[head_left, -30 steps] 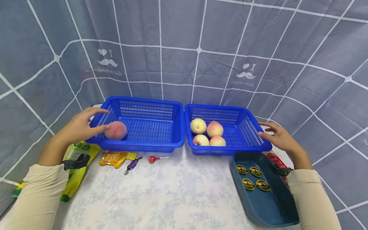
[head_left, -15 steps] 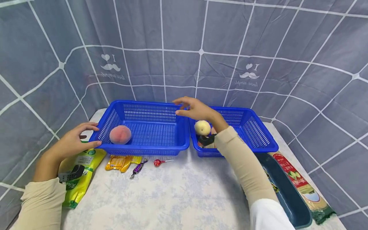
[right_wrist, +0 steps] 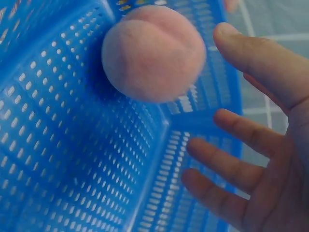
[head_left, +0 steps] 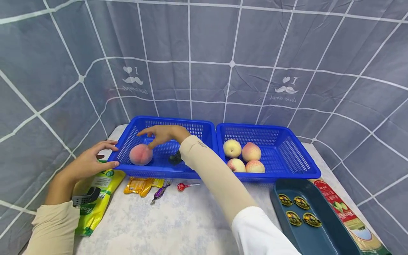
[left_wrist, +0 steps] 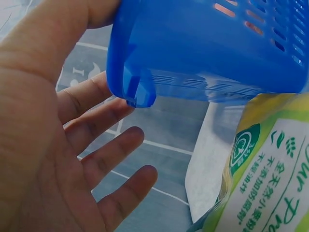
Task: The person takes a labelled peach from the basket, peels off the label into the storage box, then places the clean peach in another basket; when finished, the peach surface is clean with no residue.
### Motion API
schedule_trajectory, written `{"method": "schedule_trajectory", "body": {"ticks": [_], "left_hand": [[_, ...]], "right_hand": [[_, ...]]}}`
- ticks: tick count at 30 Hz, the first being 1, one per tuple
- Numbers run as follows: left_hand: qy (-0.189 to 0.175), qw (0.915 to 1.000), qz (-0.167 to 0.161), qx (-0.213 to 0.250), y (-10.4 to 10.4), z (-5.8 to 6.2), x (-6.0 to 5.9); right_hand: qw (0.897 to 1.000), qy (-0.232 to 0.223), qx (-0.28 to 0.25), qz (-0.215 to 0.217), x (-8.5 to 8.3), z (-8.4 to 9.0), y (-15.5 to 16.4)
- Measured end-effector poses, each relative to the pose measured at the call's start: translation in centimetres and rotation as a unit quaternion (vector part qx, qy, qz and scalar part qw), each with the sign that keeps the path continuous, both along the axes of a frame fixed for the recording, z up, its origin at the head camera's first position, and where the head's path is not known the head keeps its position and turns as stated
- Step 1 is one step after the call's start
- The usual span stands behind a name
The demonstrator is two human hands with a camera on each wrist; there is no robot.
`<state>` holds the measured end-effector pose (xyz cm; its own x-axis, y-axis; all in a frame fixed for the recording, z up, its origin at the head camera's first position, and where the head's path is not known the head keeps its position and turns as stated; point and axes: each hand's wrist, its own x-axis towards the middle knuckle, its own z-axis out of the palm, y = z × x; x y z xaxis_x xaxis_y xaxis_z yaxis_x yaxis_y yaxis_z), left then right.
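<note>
Right hand (head_left: 162, 133) open, fingers spread just above-right of peach (head_left: 141, 154); left hand (head_left: 90, 161) open, touching basket corner (head_left: 115, 164), farther.

A pink peach (right_wrist: 153, 52) lay in the blue basket (right_wrist: 63, 159) by its corner — the right hand (right_wrist: 260, 145) hovered just beside it, fingers (right_wrist: 231, 166) spread, apparently not touching.

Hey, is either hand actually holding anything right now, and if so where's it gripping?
Nothing is gripped. The right hand hovers open above the peach. The left hand rests open against the corner rim of the left blue basket, fingers spread.
</note>
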<state>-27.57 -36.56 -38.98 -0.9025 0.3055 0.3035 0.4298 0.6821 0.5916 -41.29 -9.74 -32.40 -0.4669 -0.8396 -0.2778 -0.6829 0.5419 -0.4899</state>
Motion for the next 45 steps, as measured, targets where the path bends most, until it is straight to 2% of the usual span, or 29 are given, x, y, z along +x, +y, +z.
{"method": "schedule_trajectory", "body": {"ticks": [4,7,11,17,21,24,26,30,33,36,40,42,45], "left_hand": [[-0.003,0.9999,-0.011,0.002,0.5,-0.2,0.3],[0.000,0.9998,-0.017,0.005,0.8,0.0,0.4],[0.002,0.9997,-0.024,0.010,1.3,0.4,0.3],[-0.001,0.9996,-0.025,0.014,1.8,0.5,0.2],[-0.011,0.9995,-0.026,0.016,2.0,0.3,0.2],[-0.022,0.9993,-0.027,0.015,2.2,0.4,0.0],[-0.026,0.9992,-0.027,0.016,2.5,0.5,-0.2],[-0.023,0.9990,-0.031,0.022,2.9,0.5,-0.7],[-0.024,0.9989,-0.032,0.023,2.8,0.3,-0.8],[-0.030,0.9990,-0.026,0.019,2.4,0.2,-0.6],[-0.036,0.9992,-0.013,0.014,1.5,0.3,-0.1],[-0.038,0.9992,-0.008,0.013,1.2,0.3,0.1],[-0.039,0.9991,-0.006,0.015,0.8,0.3,0.3]], "right_hand": [[0.998,-0.027,0.063,-0.010,1.0,-0.2,-1.9],[0.994,-0.050,0.090,-0.023,1.6,-0.3,-2.8],[0.993,-0.072,0.087,-0.024,1.9,-0.7,-3.0],[0.993,-0.082,0.063,-0.063,1.8,-1.0,-1.9],[0.986,-0.107,0.086,-0.094,1.6,-1.3,-0.8],[0.984,-0.108,0.106,-0.094,1.4,-1.6,0.1],[0.985,-0.099,0.107,-0.087,1.2,-1.7,0.7],[0.993,-0.073,0.073,-0.052,0.8,-1.4,2.5],[0.998,-0.043,0.033,-0.019,0.7,-0.3,4.3],[1.000,0.009,-0.009,0.015,1.4,1.2,6.1],[0.992,0.078,-0.062,0.076,3.8,3.1,9.2],[0.983,0.111,-0.090,0.115,5.5,3.7,11.2],[0.970,0.132,-0.132,0.156,8.4,3.7,15.0]]}}
